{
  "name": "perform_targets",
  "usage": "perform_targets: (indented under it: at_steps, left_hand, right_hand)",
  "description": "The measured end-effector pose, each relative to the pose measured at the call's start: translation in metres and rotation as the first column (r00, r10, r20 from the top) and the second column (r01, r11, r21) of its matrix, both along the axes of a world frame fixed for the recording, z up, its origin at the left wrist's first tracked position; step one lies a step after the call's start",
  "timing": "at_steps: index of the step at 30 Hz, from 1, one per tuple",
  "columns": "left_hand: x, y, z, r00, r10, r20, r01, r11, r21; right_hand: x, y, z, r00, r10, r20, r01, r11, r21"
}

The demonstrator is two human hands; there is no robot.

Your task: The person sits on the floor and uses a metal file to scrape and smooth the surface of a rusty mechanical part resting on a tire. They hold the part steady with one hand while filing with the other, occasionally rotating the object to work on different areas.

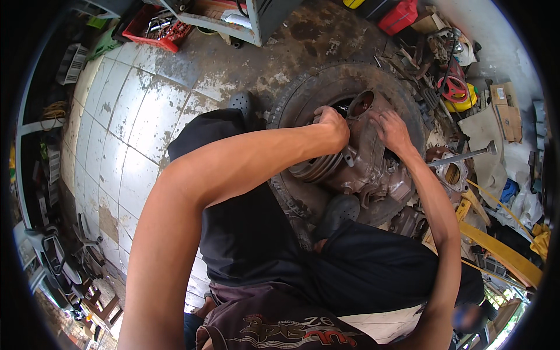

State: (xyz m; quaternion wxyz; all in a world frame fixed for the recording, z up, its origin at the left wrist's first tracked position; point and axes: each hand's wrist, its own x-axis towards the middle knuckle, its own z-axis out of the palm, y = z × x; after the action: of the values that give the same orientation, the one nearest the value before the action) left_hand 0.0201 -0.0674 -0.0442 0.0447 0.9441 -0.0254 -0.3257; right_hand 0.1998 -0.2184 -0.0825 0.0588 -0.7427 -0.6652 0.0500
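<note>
A greasy brown metal housing [366,157] with a round opening [363,102] lies inside a large worn tyre [326,73] on the floor. My left hand [333,127] is over the left side of this opening, its fingers curled in. Whatever the fingers hold, if anything, is hidden behind the hand. On the right side of the housing rests my right hand [391,128], fingers apart and touching the metal. Ribbed round metal [315,169] shows below my left wrist.
A long metal bar [464,156] and a flanged metal part [450,170] lie right of my right forearm. Yellow metal beams [496,251] stand farther right. A red crate of tools [154,29] sits far left. My shoe [340,214] presses close to the tyre.
</note>
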Motion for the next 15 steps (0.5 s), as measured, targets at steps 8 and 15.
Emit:
perform_targets:
  at_steps: [8, 15]
  left_hand:
    - [0.002, 0.0, 0.001, 1.0, -0.003, -0.025, 0.003, 1.0, 0.024]
    - [0.003, -0.001, 0.005, 1.0, -0.002, -0.028, 0.003, 0.998, 0.058]
  right_hand:
    - [-0.01, -0.026, -0.016, 0.972, 0.223, 0.079, -0.199, 0.95, -0.239]
    - [-0.018, -0.024, -0.027, 0.975, 0.178, -0.132, -0.202, 0.958, -0.205]
